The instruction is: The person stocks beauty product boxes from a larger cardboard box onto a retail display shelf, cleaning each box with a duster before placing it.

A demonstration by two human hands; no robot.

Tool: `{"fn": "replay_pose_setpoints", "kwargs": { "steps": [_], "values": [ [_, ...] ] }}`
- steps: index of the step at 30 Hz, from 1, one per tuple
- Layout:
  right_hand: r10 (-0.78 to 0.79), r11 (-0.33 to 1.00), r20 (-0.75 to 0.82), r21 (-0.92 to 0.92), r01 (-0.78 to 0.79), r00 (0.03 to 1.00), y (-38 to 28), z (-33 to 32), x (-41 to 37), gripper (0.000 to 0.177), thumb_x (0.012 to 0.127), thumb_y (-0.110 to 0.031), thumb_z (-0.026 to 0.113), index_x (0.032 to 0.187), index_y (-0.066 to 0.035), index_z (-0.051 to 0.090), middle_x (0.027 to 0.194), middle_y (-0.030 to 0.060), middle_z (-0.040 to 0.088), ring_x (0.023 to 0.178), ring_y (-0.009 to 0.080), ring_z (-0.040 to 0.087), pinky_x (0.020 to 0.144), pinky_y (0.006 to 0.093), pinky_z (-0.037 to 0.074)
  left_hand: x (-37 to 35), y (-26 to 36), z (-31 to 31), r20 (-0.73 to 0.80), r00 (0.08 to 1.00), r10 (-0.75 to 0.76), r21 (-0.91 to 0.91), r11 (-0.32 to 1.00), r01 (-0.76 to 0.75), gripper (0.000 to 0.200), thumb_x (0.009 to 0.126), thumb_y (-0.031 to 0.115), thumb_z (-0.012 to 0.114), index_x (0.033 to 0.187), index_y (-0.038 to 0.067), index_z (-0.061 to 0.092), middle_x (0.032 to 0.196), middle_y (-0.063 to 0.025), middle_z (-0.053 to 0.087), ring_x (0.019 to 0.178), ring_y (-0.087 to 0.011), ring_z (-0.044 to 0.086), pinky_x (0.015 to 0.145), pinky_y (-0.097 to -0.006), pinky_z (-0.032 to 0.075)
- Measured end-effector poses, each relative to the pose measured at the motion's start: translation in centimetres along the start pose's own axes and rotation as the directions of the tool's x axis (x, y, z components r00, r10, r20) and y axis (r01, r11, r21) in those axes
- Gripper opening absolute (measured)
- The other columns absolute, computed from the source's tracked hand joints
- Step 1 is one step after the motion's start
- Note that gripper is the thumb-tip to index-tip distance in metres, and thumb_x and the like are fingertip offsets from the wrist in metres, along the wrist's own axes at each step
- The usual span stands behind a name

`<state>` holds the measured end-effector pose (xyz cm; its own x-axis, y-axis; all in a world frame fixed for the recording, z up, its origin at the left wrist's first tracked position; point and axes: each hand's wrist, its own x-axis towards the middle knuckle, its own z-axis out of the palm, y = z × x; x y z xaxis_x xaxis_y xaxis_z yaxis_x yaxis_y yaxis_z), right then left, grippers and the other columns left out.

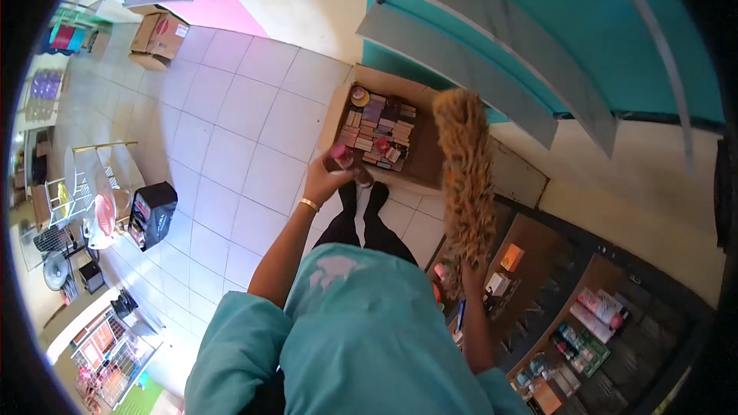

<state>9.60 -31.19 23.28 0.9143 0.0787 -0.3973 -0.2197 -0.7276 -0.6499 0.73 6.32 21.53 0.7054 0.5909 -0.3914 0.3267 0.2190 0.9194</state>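
Observation:
Held out over the near left edge of an open cardboard box (427, 138), my left hand (327, 179) is closed around a small bottle with a pink-red cap (342, 156). The box stands on the floor and holds rows of small packages (377, 131). On the right, my right hand (473, 277) grips the lower end of a fluffy brown duster (465, 177), which points up toward the shelves. The duster's handle is mostly hidden.
Grey shelves (461, 54) stick out from a teal wall ahead. A dark display unit (569, 284) with boxed goods stands at the right. On the tiled floor are a cardboard box (159, 37) and a black bag (154, 215) at the left.

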Motion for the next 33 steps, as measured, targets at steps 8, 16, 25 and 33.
{"fn": "replay_pose_setpoints", "kwargs": {
  "steps": [8, 16, 25, 33],
  "values": [
    [0.354, 0.927, 0.317, -0.248, -0.283, 0.880, 9.4, 5.6, -3.3, 0.046, 0.075, -0.021, 0.063, 0.113, -0.002, 0.045, 0.101, 0.0111, 0.052, 0.090, 0.0227, 0.050, 0.076, 0.0330, 0.041, 7.8, -18.9, 1.7, -0.109, 0.993, -0.052, 0.420, 0.902, 0.093, 0.044, 0.055, 0.013, 0.070, 0.093, 0.007, 0.050, 0.077, -0.0112, 0.062, 0.073, -0.0265, 0.062, 0.066, -0.0330, 0.049],
    [0.658, 0.750, 0.286, -0.165, -0.640, 0.697, 16.5, 8.3, -4.8, 0.038, 0.078, -0.013, 0.060, 0.111, -0.002, 0.046, 0.108, 0.0125, 0.048, 0.099, 0.0237, 0.047, 0.081, 0.0340, 0.038, 16.7, -34.6, 3.0, -0.097, 0.987, 0.131, 0.600, 0.798, -0.047, 0.035, 0.058, 0.004, 0.066, 0.087, 0.009, 0.048, 0.083, -0.0118, 0.055, 0.075, -0.0350, 0.056, 0.063, -0.0418, 0.046],
    [0.921, 0.386, 0.071, -0.290, -0.876, 0.382, 15.9, 11.4, -2.8, 0.060, 0.080, -0.014, 0.057, 0.128, -0.005, 0.023, 0.120, 0.0161, 0.037, 0.103, 0.0248, 0.045, 0.079, 0.0328, 0.042, 21.1, -45.2, 6.3, 0.126, 0.989, -0.076, 0.840, 0.538, -0.066, 0.031, 0.065, 0.011, 0.061, 0.094, 0.012, 0.051, 0.092, -0.0102, 0.056, 0.076, -0.0326, 0.058, 0.062, -0.0413, 0.047],
    [0.945, 0.285, 0.018, 0.450, -0.846, 0.327, 20.8, 10.7, -4.9, 0.050, 0.081, -0.016, 0.056, 0.123, -0.005, 0.032, 0.117, 0.0126, 0.039, 0.105, 0.0240, 0.043, 0.084, 0.0348, 0.041, 23.7, -47.2, 6.8, 0.229, 0.936, -0.267, 0.930, 0.345, -0.129, 0.040, 0.071, 0.022, 0.059, 0.109, 0.017, 0.049, 0.095, -0.0104, 0.056, 0.089, -0.0294, 0.056, 0.072, -0.0395, 0.047]
  ]
}}
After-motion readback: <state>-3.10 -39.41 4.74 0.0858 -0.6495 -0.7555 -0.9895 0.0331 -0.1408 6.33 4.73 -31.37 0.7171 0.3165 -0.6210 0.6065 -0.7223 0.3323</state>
